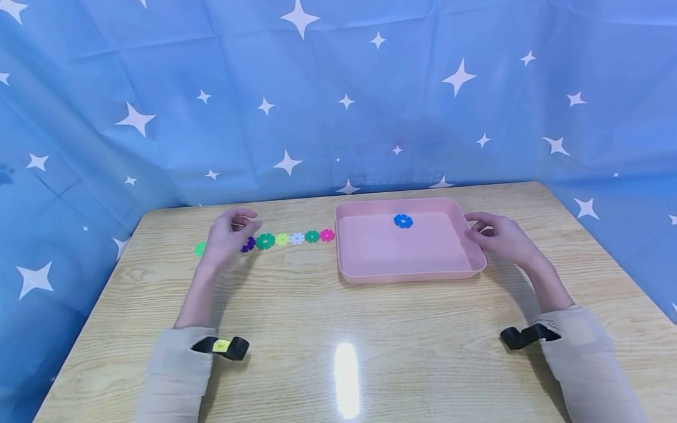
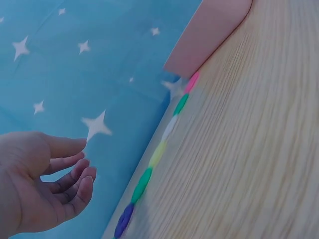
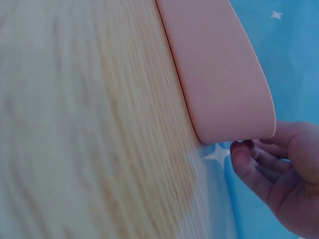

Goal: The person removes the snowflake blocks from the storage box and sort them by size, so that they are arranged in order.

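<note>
A row of joined snowflake discs (image 1: 297, 238) in several colours lies on the table, its pink end beside the pink tray (image 1: 349, 278). My left hand (image 1: 227, 235) hovers over the row's left part with loosely bent fingers and nothing in them; it hides some discs there. In the left wrist view the same hand (image 2: 45, 184) hangs apart from the row (image 2: 157, 154). My right hand (image 1: 502, 235) is at the tray's right side, and its fingers and thumb hold the wall at the rim. Part of the right hand (image 3: 294, 174) is hidden behind the tray wall (image 3: 224, 89).
One blue snowflake disc (image 1: 403, 221) lies inside the tray near its back wall. A blue curtain with white stars (image 1: 312, 113) hangs behind the wooden table (image 1: 287, 338). Light glares off the tabletop near the front.
</note>
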{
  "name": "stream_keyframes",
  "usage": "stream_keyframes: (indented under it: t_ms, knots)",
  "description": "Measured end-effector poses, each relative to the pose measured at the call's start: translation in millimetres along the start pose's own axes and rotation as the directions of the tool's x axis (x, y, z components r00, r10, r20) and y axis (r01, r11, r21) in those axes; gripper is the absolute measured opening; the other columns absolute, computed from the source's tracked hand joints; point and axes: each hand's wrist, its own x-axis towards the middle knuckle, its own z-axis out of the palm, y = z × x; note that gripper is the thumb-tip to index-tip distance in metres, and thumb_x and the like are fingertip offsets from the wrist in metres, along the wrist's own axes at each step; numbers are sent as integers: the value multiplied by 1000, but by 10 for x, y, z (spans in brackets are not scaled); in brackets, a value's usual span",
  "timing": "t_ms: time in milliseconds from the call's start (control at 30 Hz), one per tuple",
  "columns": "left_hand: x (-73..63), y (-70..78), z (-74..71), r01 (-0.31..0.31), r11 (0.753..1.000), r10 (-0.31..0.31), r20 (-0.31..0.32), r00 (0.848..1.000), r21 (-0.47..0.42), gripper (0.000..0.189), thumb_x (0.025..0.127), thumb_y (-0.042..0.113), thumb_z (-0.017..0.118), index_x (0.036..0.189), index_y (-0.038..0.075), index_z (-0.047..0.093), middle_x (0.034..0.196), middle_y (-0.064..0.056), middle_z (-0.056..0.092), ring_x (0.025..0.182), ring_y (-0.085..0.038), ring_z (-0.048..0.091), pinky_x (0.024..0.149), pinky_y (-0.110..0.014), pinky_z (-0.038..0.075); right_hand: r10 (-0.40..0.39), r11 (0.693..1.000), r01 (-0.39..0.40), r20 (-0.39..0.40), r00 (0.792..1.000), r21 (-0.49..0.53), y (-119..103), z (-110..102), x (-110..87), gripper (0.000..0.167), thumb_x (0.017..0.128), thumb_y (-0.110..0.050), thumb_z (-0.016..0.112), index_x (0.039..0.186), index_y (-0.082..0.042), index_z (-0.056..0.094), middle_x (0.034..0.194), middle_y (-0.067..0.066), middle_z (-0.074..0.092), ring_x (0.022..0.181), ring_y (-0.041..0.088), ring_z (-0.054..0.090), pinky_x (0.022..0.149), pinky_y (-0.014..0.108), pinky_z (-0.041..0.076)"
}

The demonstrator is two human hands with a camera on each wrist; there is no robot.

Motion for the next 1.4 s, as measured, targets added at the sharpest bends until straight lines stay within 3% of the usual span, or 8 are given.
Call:
stream_keyframes:
  t_ms: [500, 767, 1000, 1400]
  knots:
    - [88, 348, 693, -124, 990, 131, 110, 985, -65, 29, 100, 17, 64, 123, -1, 62, 105, -13, 61, 100, -28, 59, 87, -38, 50, 3, 1000, -3, 5, 1000, 6, -12, 1, -9, 43, 103, -18, 59, 139, 5, 52, 100, 17, 63, 80, 14, 64, 62, 25, 49]
    - [122, 554, 1047, -153, 983, 167, 153, 974, -100, 24, 99, 12, 65, 120, 1, 64, 103, -12, 64, 97, -26, 62, 86, -36, 53, 4, 1000, -4, 5, 1000, 3, -12, 0, -16, 43, 103, -18, 59, 139, 6, 52, 100, 17, 63, 80, 14, 64, 61, 25, 48]
    - [144, 701, 1372, -200, 973, 220, 200, 955, -115, 25, 98, 9, 65, 120, -3, 63, 103, -13, 65, 97, -27, 64, 87, -33, 53, 8, 1000, -8, 6, 1000, 7, -5, 4, -20, 44, 103, -18, 59, 139, 6, 51, 100, 17, 63, 80, 14, 64, 61, 25, 48]
    - [249, 826, 1875, -202, 974, 223, 290, 931, -102, 19, 99, 7, 64, 116, -1, 65, 105, -9, 66, 98, -21, 61, 87, -26, 51, 8, 1000, -8, 8, 1000, 11, 2, -6, 9, 45, 103, -19, 59, 140, 6, 51, 101, 18, 64, 80, 11, 65, 63, 25, 50]
